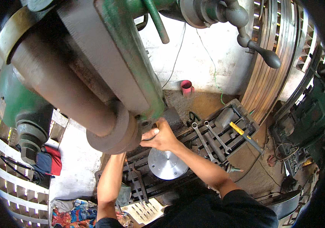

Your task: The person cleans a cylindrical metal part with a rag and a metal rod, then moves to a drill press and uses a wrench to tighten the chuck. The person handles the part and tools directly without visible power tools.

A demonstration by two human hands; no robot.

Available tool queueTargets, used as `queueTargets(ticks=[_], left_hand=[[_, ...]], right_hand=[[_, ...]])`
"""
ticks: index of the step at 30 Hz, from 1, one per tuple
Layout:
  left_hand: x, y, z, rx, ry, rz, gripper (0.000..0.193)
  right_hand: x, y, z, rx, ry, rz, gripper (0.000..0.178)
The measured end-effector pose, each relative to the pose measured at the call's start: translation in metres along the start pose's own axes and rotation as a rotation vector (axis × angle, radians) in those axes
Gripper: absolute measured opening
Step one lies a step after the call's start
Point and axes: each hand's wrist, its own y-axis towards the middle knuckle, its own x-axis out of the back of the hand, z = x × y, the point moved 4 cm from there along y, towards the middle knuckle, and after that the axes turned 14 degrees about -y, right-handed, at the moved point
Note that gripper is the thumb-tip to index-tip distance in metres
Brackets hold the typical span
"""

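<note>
A thick steel spindle (113,127) slants down from the green machine head (136,49) over the slotted table (156,188). Against the spindle's lower end is my right hand (161,137), thumb pressed forward and fingers curled; what they close on is hidden. My left forearm rises behind the spindle, which covers that hand, so its fingers cannot be seen. Just below my right wrist, a round silver metal disc (167,169) with small holes lies on the table.
Wrenches (205,144) and a hammer (242,133) with a yellow and black handle lie on the table's right part. A red mug (186,87) stands behind. A crank handle (263,53) juts out upper right. Cloths (75,212) and a cream slotted tray (145,211) are lower left.
</note>
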Motion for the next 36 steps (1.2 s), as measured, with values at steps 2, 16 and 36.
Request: queueTargets(ticks=[2, 16, 36], left_hand=[[0.002, 0.006, -0.002, -0.008, 0.032, 0.083, 0.035], [0.024, -0.018, 0.019, 0.239, -0.076, -0.219, 0.048], [-0.025, -0.138, 0.067, 0.199, -0.268, -0.449, 0.042]], right_hand=[[0.001, 0.003, -0.007, 0.025, -0.098, 0.014, 0.068], [0.0, 0.018, -0.027, 0.004, -0.02, 0.251, 0.114], [0.152, -0.287, -0.17, -0.609, -1.005, -0.127, 0.057]])
